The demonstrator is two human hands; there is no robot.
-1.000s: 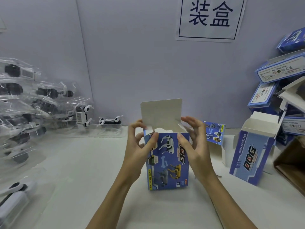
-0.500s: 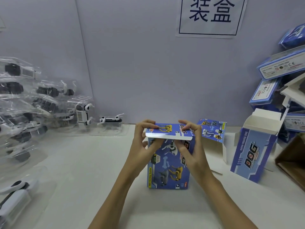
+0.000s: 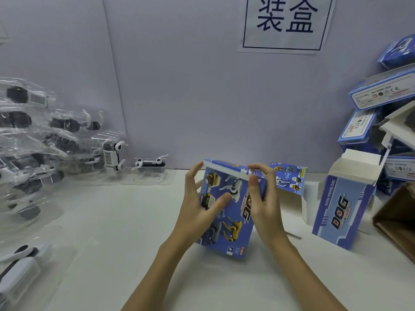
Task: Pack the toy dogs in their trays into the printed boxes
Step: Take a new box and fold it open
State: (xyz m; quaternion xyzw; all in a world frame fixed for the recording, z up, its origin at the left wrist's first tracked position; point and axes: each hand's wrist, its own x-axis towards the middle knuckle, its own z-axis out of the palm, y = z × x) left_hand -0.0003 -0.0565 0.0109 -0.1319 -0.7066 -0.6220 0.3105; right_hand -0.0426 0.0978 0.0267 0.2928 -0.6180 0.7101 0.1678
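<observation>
Both hands [image 3: 197, 212] [image 3: 265, 205] hold printed box [image 3: 233, 221] (tilted, lid shut).

The box [image 3: 231, 212] is blue with yellow, white and grey dogs printed. The toy [image 3: 149, 163] is black and white. The table [image 3: 116, 221] is white.

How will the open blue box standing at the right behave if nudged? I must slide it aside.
The open blue box is tall on a narrow base, so it probably tips rather than slides. Thin card, flaps up, seemingly empty: likely light and easily dented.
</observation>
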